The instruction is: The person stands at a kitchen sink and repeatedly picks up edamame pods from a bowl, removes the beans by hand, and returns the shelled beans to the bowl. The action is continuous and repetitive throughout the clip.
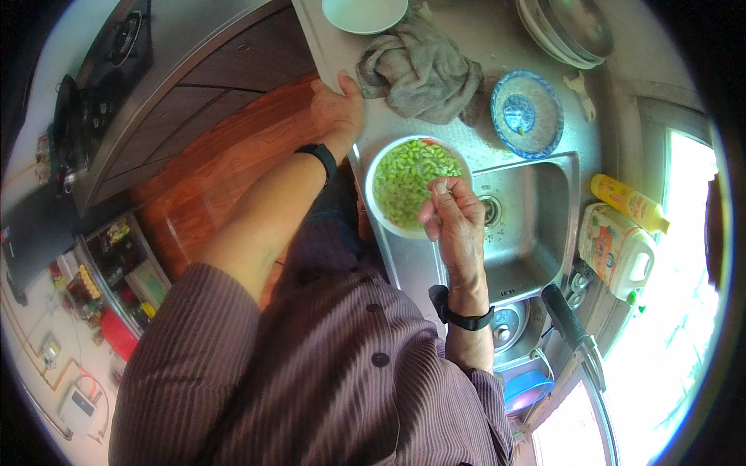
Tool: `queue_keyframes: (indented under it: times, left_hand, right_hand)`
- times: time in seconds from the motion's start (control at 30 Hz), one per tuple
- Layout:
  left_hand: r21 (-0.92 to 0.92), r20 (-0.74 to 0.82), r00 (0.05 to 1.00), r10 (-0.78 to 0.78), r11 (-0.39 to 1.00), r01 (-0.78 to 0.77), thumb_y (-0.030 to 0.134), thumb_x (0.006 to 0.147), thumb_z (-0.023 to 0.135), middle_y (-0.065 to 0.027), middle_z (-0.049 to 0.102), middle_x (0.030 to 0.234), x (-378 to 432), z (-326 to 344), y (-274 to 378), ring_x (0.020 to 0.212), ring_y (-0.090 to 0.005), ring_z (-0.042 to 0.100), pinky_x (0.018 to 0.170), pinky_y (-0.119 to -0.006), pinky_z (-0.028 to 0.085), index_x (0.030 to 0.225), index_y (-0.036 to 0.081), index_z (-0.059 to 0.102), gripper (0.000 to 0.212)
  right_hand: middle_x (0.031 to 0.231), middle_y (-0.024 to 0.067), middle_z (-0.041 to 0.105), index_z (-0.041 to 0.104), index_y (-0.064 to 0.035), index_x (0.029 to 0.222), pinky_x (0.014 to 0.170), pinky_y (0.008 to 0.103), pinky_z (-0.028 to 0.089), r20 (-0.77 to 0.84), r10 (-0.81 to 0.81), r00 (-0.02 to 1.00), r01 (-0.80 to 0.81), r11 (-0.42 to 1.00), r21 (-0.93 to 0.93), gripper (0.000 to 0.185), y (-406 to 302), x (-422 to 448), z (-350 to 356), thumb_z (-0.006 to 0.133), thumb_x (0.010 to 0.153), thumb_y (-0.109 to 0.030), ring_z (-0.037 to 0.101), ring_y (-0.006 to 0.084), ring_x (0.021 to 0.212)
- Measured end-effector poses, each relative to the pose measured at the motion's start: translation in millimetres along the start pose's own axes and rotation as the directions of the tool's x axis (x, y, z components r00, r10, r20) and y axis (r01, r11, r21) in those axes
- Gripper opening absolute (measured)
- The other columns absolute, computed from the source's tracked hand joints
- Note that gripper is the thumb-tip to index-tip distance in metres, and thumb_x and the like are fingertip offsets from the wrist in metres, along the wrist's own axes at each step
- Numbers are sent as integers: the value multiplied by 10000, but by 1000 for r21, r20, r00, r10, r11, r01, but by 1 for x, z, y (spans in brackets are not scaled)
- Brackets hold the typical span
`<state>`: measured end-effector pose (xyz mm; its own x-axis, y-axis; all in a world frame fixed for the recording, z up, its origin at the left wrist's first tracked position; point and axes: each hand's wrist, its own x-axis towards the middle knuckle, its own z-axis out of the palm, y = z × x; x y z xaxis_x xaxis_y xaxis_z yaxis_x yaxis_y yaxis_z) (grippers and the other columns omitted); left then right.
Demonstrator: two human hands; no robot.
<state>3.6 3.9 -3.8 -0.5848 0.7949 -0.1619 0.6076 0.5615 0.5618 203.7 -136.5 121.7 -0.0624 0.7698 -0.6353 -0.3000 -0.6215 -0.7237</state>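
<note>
A white bowl (373, 205) stands at the sink's edge, holding many green beans (412, 169) in liquid, with a reddish bit near the far rim. Over its near right side is my right hand (456, 212), thumb and fingers curled together. Whether a small piece sits between those fingertips is hidden. My left hand (338, 109) rests against the edge of the steel counter (402, 265), thumb apart from the fingers, with nothing seen in it. Just beyond it lies a crumpled grey cloth (419, 70).
A steel sink basin (524, 227) adjoins the bowl. Behind it sits a blue-and-white patterned bowl (545, 119). Stacked dishes (562, 32) and a pale bowl (364, 14) stand farther back. A yellow bottle (629, 201) and a white jug (618, 250) line the window side, near a black-handled tool (565, 317).
</note>
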Motion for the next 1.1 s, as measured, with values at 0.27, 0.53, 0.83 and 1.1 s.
queue_keyframes:
  times: [0.27, 0.53, 0.83, 1.1]
  left_hand:
    - [-32, 63, 997, -35, 999, 37, 551, 1002, 458, -368, 663, 1137, -1, -6, 4, 1104, -506, 641, 980, -533, 489, 1187, -100, 537, 682]
    - [-25, 66, 997, -45, 999, 46, 541, 1002, 463, -367, 661, 1150, -1, -6, 4, 1109, -513, 636, 976, -534, 488, 1195, -98, 536, 672]
    - [-39, 69, 996, -50, 998, 53, 527, 1001, 475, -365, 662, 1155, -1, -7, 5, 1105, -501, 646, 975, -530, 496, 1187, -92, 543, 650]
    - [-16, 52, 998, -43, 999, 44, 491, 988, 493, -343, 692, 1070, 0, -7, 3, 1038, -490, 676, 908, -527, 530, 1166, -74, 518, 592]
  right_hand:
    - [706, 29, 658, 665, -16, 1000, 486, 196, 393, -62, -60, 996, 57, 997, -43, 177, 7, 1, -2, 633, 1047, -183, 512, 60, 529]
    - [799, 41, 702, 697, 1, 1078, 580, 208, 472, -31, -87, 996, 79, 977, -197, 184, 9, -3, -3, 624, 1045, -165, 599, 67, 644]
    - [855, 74, 713, 662, 24, 1074, 676, 278, 545, -19, -194, 981, 173, 911, -374, 126, 30, 0, -4, 590, 1018, -63, 674, 138, 742]
    - [933, 201, 703, 675, 28, 1048, 718, 381, 553, -106, -461, 881, 285, 695, -661, 185, 26, 25, -2, 703, 913, -96, 706, 295, 785]
